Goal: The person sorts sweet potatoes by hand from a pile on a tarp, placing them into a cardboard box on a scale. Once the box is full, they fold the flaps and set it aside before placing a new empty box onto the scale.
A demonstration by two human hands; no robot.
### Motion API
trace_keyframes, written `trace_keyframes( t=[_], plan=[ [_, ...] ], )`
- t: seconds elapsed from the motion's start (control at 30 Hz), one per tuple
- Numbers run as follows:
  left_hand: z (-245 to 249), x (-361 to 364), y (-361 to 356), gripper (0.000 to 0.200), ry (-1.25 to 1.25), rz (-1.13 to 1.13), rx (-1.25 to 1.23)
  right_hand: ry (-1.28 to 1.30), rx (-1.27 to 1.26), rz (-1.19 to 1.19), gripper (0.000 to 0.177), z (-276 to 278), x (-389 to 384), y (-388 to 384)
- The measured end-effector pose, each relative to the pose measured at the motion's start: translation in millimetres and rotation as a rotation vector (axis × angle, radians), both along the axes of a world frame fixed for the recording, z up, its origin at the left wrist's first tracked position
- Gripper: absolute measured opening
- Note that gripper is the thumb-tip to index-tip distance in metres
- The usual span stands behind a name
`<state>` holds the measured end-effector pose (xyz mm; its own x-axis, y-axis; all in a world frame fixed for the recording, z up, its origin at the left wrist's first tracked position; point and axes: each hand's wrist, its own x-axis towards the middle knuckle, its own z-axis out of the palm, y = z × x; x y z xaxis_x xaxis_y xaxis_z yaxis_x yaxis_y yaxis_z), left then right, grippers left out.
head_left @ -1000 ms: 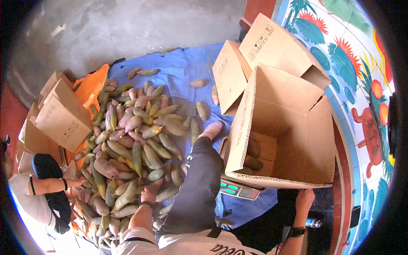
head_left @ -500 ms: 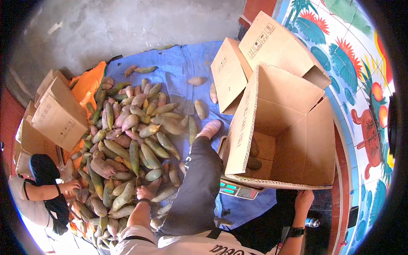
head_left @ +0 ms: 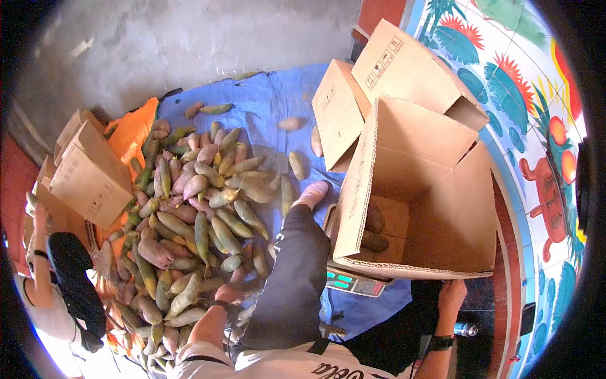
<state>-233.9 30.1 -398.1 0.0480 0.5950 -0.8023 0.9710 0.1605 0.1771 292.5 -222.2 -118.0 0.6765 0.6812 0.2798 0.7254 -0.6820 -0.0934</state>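
Note:
My left hand [head_left: 228,294] is at the near right side of a pile of long green and purplish root vegetables [head_left: 178,221]. It is smeared by motion, so its fingers and anything in them cannot be made out. My right hand [head_left: 452,293] grips the near rim of a large open cardboard box [head_left: 435,208], its fingertips partly hidden at the edge. Inside the box a few dark roots [head_left: 375,242] lie at the left of the bottom. Beneath the box is a digital scale [head_left: 353,283] with lit green displays.
Two more cardboard boxes [head_left: 404,76] stand behind mine, by a painted tile wall [head_left: 540,189]. My leg [head_left: 287,278] is between pile and scale, on a blue sheet [head_left: 271,95]. At far left, another person's hand [head_left: 39,213] holds a pale green root near other boxes [head_left: 91,177].
My left hand has shifted slightly right and toward me. My right hand stays at the box rim. The other person's hand has gone from the pile up to the left boxes.

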Motion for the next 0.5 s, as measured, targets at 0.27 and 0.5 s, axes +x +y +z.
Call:
trace_keyframes(
  t=[0.27, 0.5],
  plan=[
    [17.0, 7.6, 27.0, 0.037, -0.18, -0.359, 0.215, 0.012, 0.071, 0.035, 0.011, -1.8, 0.2, 1.0],
    [213.0, 98.1, 41.5, 0.055, -0.667, 0.392, 0.631, -0.002, 0.196, 0.114, 0.009, 4.8, -4.0, 4.5]
  ],
)
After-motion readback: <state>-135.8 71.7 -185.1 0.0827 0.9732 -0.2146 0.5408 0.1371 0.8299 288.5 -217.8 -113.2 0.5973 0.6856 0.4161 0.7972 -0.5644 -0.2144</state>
